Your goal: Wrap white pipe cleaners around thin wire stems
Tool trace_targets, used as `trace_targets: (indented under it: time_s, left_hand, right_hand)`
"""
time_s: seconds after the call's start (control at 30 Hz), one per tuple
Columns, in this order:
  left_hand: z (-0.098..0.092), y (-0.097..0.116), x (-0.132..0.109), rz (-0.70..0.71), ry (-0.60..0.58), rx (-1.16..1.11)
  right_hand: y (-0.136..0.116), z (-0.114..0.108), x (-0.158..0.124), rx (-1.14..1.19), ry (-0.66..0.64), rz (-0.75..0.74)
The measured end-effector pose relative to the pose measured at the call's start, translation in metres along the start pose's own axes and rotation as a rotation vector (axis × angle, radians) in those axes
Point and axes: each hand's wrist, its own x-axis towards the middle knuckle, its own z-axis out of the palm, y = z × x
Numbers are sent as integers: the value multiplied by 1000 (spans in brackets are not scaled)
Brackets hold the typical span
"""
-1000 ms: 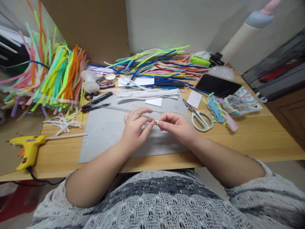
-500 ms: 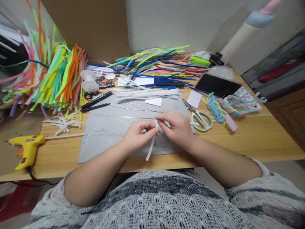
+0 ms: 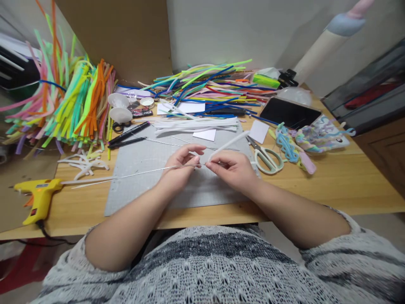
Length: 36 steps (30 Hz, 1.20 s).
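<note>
A thin silver wire (image 3: 142, 170) runs from the left across my left hand (image 3: 180, 169) to the fingertips of my right hand. My left hand curls around the wire near its end, thumb against it and index finger lifted a little. My right hand (image 3: 232, 166) pinches the wire's end together with a white pipe cleaner (image 3: 232, 141), which sticks up and to the right. Both hands hover above the grey cutting mat (image 3: 133, 194). More wire lies on the mat behind them. White pipe cleaners (image 3: 196, 124) are bundled at the mat's back edge.
A yellow glue gun (image 3: 42, 190) with a glue stick lies at left, near short white pieces (image 3: 85, 164). Scissors (image 3: 267, 158) and a phone (image 3: 289, 113) are at right. Colourful pipe cleaners (image 3: 76, 101) stand at the back left; black pens (image 3: 126, 137) lie on the mat.
The white pipe cleaner, hanging down between both hands before, now points up and right from my right hand. A wire now stretches left across my left hand.
</note>
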Motion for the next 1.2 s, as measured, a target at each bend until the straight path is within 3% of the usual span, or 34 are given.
trace_targets:
  time_s: [0.17, 0.27, 0.37, 0.47, 0.6, 0.87, 1.0, 1.2]
  left_hand:
    - [-1, 1, 0, -111, -257, -214]
    - [-1, 2, 0, -175, -246, -297]
    - [-1, 2, 2, -264, -141, -365]
    - [-2, 1, 5, -384, -150, -463]
    - [-4, -1, 7, -436, -141, -553]
    - [-1, -2, 5, -401, -181, -533]
    - [0, -4, 2, -237, -139, -362]
    - [3, 0, -5, -13, 25, -3]
  right_hand:
    - [-3, 0, 1, 282, -233, 88]
    - [-6, 1, 2, 368, -328, 110]
    - [-7, 2, 2, 423, -283, 127]
    - [-7, 4, 1, 457, -204, 141]
    - [-7, 4, 1, 549, -89, 149]
    - [-6, 3, 3, 566, 13, 170]
    - [-6, 4, 1, 531, 60, 183]
    - [-5, 5, 2, 507, 72, 243]
